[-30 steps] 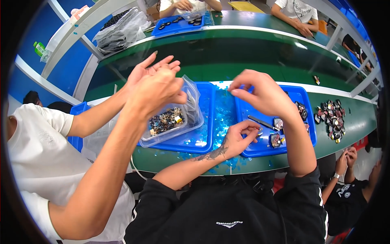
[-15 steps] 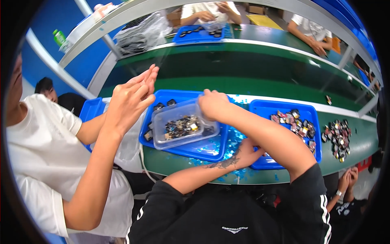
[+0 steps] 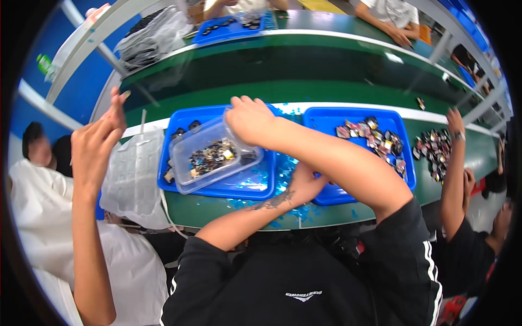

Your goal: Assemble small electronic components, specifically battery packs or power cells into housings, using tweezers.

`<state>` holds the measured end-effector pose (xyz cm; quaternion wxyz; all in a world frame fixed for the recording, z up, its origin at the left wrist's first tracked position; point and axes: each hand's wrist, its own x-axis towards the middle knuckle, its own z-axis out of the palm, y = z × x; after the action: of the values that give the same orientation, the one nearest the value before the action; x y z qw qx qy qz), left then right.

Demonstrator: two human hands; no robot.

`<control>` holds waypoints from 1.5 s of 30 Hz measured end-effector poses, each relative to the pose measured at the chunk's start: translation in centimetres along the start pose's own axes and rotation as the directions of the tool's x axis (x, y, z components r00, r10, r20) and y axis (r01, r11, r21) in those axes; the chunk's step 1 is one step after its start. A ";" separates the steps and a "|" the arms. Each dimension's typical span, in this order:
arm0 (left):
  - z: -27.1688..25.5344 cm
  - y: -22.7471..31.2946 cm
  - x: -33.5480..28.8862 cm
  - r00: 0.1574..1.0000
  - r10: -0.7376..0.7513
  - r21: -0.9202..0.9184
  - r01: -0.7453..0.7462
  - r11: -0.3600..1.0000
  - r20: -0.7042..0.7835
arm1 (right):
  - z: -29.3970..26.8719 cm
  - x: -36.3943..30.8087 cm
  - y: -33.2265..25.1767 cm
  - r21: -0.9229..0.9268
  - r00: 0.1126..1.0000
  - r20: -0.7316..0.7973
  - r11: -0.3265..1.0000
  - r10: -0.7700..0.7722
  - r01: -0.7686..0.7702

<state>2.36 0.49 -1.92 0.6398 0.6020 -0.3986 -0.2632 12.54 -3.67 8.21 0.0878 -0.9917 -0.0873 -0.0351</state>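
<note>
My arms cross, right forearm over left. My right hand (image 3: 250, 120) is closed, with its fingers bent over the upper right corner of a clear plastic tub (image 3: 182, 182). The tub rests at a slant in a blue tray (image 3: 261, 188) and holds many small black, gold and whitish parts (image 3: 209, 158). My left hand (image 3: 308, 183) is beside the near left edge of a second blue tray (image 3: 353, 196); its fingers are mostly hidden under my right forearm. Small black, pink and yellow components (image 3: 375, 136) lie in that second tray.
Blue glittery flakes (image 3: 284, 168) are strewn between the trays. A heap of components (image 3: 432, 152) lies right of them. On my left, a person in white raises a hand (image 3: 98, 138) beside clear plastic packaging (image 3: 133, 179). A rail (image 3: 326, 107) runs behind the trays.
The whole view has shifted, so the trays appear further left and higher. A person at the right has stretched an arm toward the heap. My hands stay by the tub and the second tray.
</note>
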 end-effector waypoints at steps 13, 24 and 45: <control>0.9 0.3 1.2 0.986 -0.121 -0.214 0.142 0.966 0.111 | -1.4 -2.3 3.5 0.231 0.992 -0.123 0.972 -0.004 0.032; 0.1 0.8 1.0 0.989 -0.141 -0.403 0.147 0.903 0.044 | 1.6 -24.5 6.3 0.749 0.599 -0.491 0.658 0.632 -0.080; 0.9 1.5 -0.4 0.998 -0.030 -0.231 0.015 0.973 -0.060 | 5.3 -23.2 4.2 0.532 0.517 -0.690 0.839 0.507 -0.112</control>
<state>1.15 0.49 -0.60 0.7146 0.5364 -0.3380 -0.2956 -9.23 -10.68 0.34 0.3346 -0.8176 0.1408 -0.4470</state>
